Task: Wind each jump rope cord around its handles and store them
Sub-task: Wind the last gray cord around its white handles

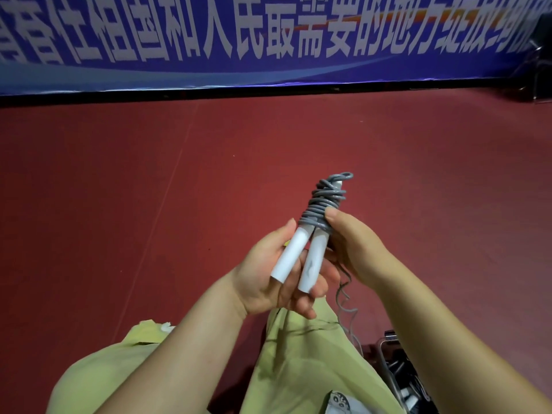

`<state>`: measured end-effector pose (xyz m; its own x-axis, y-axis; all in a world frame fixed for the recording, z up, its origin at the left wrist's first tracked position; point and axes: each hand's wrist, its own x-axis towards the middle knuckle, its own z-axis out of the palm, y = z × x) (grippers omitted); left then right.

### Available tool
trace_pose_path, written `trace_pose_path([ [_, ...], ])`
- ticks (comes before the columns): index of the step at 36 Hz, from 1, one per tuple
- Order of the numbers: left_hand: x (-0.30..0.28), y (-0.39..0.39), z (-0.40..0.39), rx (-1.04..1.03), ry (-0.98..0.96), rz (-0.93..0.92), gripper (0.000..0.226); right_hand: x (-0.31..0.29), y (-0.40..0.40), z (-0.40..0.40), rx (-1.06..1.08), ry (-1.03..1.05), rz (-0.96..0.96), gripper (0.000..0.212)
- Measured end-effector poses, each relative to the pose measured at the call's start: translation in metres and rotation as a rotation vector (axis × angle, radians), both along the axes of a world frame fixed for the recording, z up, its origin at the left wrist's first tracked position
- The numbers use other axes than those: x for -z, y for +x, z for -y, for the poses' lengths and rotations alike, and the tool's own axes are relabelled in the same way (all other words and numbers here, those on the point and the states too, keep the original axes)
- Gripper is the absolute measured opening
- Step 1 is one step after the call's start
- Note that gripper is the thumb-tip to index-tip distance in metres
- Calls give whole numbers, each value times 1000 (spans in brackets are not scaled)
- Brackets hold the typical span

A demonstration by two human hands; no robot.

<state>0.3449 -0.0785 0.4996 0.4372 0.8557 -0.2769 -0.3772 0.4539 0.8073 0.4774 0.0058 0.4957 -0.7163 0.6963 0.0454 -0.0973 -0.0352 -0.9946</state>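
The jump rope's two white handles [298, 261] lie side by side, held up above the red floor [119, 189] in front of the person. Grey cord [327, 201] is wound in many turns around their upper ends, a small loop sticking out at the top. The left hand [268, 276] cradles the handles from below, fingers curled under them. The right hand [355, 246] pinches the coils with its thumb on top. A loose tail of cord hangs from beneath that hand, past the green trousers [298, 369], towards a clear container [391, 348] at the lower right.
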Motion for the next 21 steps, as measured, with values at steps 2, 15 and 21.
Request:
trace_pose_path([
  [2, -3, 0, -1, -52, -10, -63, 75, 0, 3, -3, -34, -6, 49, 53],
  [15, -11, 16, -7, -423, 59, -619, 60, -12, 2, -5, 15, 59, 235, 64],
  [21, -12, 15, -12, -461, 91, -682, 59, -14, 2, -7, 72, 114, 258, 44],
])
